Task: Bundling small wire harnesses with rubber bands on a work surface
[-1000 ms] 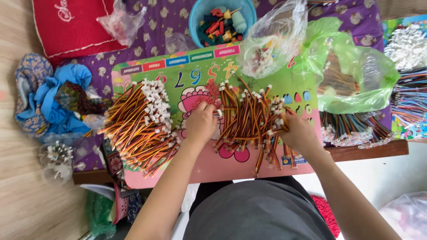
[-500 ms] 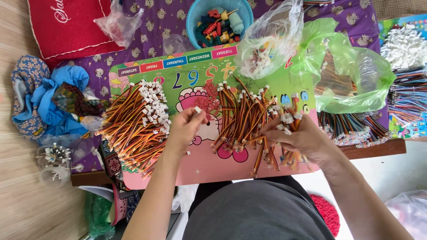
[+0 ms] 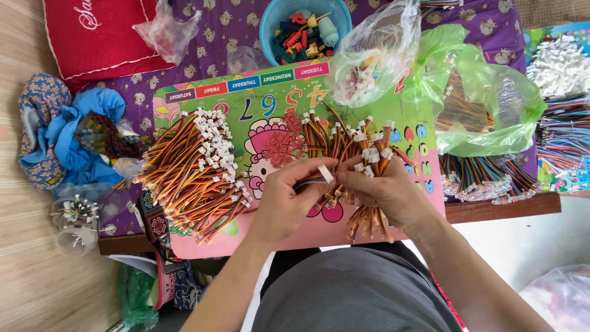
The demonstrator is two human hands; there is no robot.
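My left hand (image 3: pixel 289 200) and my right hand (image 3: pixel 381 190) meet over a colourful cartoon tray (image 3: pixel 369 110). Between their fingertips is a small white plastic connector (image 3: pixel 325 174) on a short wire lead; both hands pinch it. My right hand also grips a bunch of red, yellow and brown wire leads (image 3: pixel 362 147) with white plugs, fanned out above and below the fist. A larger pile of the same wire leads (image 3: pixel 196 172) lies on the tray's left side, just left of my left hand.
A blue bowl of toy pieces (image 3: pixel 304 27) sits beyond the tray. A clear bag of white connectors (image 3: pixel 375 61) and a green bag of wires (image 3: pixel 485 104) lie to the right. More wire bundles (image 3: pixel 485 178) lie at the table's right edge. Blue cloth (image 3: pixel 74 135) and a red cushion (image 3: pixel 98 37) are left.
My two hands have come together at the tray's middle. The left hand moved right from beside the loose leads and now pinches a white connector with the right hand.
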